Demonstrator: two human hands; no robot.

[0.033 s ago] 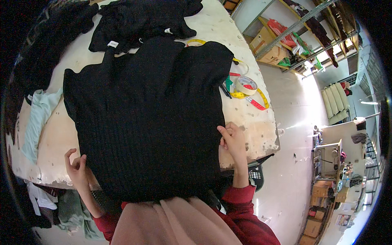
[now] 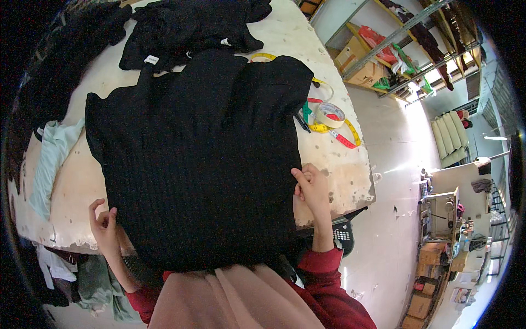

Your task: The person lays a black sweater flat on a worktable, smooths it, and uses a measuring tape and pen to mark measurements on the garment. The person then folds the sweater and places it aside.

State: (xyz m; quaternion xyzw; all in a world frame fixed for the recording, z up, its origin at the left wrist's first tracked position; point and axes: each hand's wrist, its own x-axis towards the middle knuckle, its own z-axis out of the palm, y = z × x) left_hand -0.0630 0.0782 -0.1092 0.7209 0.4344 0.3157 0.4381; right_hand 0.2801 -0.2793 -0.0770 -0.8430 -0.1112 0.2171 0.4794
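A black ribbed knit garment (image 2: 203,164) lies spread flat in front of me, its lower end reaching over the table's near edge. Beside its lower left side is my left hand (image 2: 105,227), fingers loosely curled, with thumb and forefinger apart. The thumb is close to the cloth's edge. At the right side, my right hand (image 2: 312,189) has its fingers curled in and the thumb tip over the garment's edge. Whether cloth runs between those fingers is partly hidden.
Another black garment (image 2: 192,30) with white labels lies behind, and dark clothing (image 2: 71,60) is heaped at left near a pale green cloth (image 2: 53,159). Right of the knit are a roll of tape (image 2: 331,114), a measuring tape (image 2: 350,140) and a dark pen-like thing (image 2: 302,123).
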